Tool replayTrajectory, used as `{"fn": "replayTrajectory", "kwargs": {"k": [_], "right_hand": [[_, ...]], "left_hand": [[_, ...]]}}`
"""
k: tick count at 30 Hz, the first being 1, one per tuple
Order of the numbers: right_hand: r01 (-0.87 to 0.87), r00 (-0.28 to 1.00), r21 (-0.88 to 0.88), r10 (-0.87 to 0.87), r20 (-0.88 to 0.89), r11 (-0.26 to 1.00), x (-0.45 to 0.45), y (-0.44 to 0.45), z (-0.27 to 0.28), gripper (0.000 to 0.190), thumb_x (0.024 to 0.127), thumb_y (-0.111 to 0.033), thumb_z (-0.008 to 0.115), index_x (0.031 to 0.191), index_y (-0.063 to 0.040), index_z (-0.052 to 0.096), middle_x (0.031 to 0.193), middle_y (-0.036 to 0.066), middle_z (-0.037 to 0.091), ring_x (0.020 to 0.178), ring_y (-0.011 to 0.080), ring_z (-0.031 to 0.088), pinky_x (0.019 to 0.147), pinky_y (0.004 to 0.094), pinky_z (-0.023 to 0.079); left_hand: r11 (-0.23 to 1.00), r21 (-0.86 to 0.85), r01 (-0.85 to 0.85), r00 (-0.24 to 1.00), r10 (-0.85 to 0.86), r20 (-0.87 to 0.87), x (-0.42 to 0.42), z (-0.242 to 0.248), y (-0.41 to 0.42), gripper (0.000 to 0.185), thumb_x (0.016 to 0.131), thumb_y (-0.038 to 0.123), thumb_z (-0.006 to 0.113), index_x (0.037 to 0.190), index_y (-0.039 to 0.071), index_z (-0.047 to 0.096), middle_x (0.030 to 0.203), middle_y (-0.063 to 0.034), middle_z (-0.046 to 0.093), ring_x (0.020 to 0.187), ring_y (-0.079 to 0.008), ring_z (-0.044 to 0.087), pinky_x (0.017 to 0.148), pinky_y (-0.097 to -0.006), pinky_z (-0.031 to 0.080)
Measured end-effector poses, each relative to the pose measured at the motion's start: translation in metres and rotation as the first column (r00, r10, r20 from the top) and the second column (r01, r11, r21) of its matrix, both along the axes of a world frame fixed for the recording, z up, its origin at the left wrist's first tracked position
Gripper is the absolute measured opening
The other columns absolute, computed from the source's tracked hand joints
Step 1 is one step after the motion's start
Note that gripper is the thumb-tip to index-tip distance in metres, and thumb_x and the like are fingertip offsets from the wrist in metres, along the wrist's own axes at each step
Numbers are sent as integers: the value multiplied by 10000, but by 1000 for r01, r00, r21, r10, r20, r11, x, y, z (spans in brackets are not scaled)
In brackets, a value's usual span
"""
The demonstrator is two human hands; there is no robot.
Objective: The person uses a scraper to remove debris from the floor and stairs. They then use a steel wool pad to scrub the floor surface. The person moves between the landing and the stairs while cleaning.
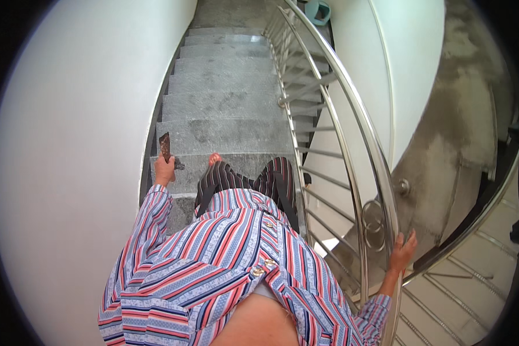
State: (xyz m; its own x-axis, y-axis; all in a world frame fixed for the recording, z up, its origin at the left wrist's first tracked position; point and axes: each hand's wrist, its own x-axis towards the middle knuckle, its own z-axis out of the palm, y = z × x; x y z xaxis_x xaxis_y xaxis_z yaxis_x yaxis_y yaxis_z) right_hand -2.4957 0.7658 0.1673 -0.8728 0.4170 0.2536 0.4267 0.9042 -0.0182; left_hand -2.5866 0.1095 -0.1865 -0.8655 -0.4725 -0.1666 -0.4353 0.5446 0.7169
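My left hand (164, 170) is closed around a dark brown, mottled object (164, 146), which stands up out of the fist near the left wall. A darker, ragged piece (179, 164) shows on the right side of the same fist; whether both are one thing I cannot tell. At the lower right, my right hand (403, 252) lies against the polished metal handrail (374, 147), its fingers extended and apart. Before me run grey stone stair treads (225, 104). One foot in a red sandal (215, 158) shows on a tread beyond my striped trousers.
A smooth white wall (78, 142) curves along the left of the stairs. Metal balusters (326, 173) line the right side. Past them are another flight (454, 277) and a stained grey floor (450, 129). A pale teal plastic object (318, 12) stands at the top.
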Motion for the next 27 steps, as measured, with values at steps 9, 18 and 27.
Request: {"fn": "replayTrajectory", "kwargs": {"k": [9,18,27], "right_hand": [[-297,953,90,290,85,950,-219,2,-51,549,804,-407,558,1203,-42,463,1138,183,485,1058,342,461,866,453,383],[-193,944,43,173,281,980,-326,26,-89,667,803,-545,473,1163,16,459,1055,231,546,995,355,518,856,451,400],[-274,893,-318,363,266,908,-276,-20,-91,634,728,-554,579,738,77,523,762,300,549,732,392,556,659,443,422]], "left_hand": [[991,-76,-106,993,101,-59,3,24,-39,271,759,185,601,934,-19,568,772,-197,622,703,-301,621,630,-389,473],[826,-99,-554,832,547,-94,123,-24,-11,225,752,146,597,859,-50,568,771,-183,615,704,-290,602,652,-373,463],[925,-95,-367,927,372,42,103,-33,3,314,727,130,617,969,-61,557,870,-235,612,836,-371,596,732,-414,463]]}}
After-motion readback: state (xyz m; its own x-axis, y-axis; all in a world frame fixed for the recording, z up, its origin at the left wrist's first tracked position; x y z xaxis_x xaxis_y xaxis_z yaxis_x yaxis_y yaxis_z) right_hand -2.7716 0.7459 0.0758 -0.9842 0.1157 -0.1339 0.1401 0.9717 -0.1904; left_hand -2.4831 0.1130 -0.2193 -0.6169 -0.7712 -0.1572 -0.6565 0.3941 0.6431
